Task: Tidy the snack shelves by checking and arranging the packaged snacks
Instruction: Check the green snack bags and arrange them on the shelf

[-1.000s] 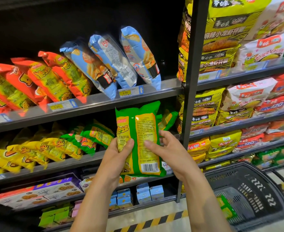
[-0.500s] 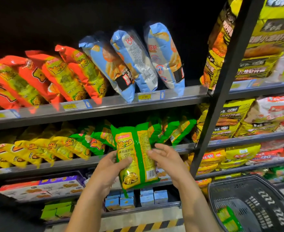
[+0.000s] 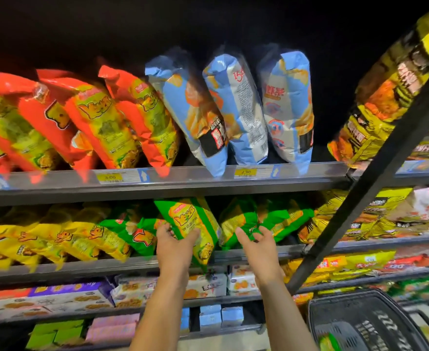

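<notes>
A green and yellow snack bag (image 3: 192,225) leans on the middle shelf (image 3: 246,254), its top tucked under the shelf above. My left hand (image 3: 174,245) grips the bag's lower left side, thumb across its front. My right hand (image 3: 255,243) is off that bag, fingers spread and reaching at the neighbouring green bags (image 3: 266,219) to the right; whether it touches them is blurred.
Red bags (image 3: 86,122) and blue bags (image 3: 236,110) lean on the upper shelf. Yellow bags (image 3: 43,239) fill the middle shelf's left. Boxed snacks (image 3: 56,297) sit below. A black upright post (image 3: 375,173) slants at right, and a black basket (image 3: 368,323) stands at bottom right.
The green bag has gone up and back onto the middle shelf. My right hand has let go of it and moved right; my left hand still holds it. The view has tilted upward.
</notes>
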A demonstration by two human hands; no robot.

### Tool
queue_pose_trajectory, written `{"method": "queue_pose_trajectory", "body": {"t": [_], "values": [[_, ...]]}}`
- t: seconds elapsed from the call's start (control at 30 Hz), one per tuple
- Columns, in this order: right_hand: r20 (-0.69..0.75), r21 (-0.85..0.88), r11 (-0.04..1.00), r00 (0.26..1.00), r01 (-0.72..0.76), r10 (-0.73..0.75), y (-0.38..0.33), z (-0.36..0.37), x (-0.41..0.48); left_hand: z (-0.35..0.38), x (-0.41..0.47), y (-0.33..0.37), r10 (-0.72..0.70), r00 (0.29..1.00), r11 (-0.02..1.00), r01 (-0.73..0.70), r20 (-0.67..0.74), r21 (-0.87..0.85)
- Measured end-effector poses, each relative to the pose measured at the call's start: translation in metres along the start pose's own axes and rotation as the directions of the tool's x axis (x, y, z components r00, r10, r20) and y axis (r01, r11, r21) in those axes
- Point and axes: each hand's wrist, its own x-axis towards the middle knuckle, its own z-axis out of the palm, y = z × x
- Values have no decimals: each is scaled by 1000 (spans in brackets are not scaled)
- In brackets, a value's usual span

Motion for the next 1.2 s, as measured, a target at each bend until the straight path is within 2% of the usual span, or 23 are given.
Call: {"method": "queue_pose_trajectory", "body": {"t": [0.23, 0.53, 0.77, 1.0, 1.2], "values": [[-113, -31, 998, 993, -49, 45, 2, 11, 28, 23, 32, -20, 23, 990, 999, -16, -137, 46], [-239, -146, 986, 970, -77, 41, 7, 33, 56, 51, 50, -45, -8, 986, 995, 24, -167, 93], [-308, -210, 968, 949, -139, 69, 11, 35, 66, 54, 57, -68, -108, 976, 984, 132, -191, 117], [-296, -174, 984, 955, -29, -24, 10, 32, 55, 51, 57, -71, -142, 972, 971, 174, -187, 165], [-301, -52, 999, 954, -3, -13, 12, 13, 53, 47, 51, -70, -110, 974, 974, 145, -199, 174]]}}
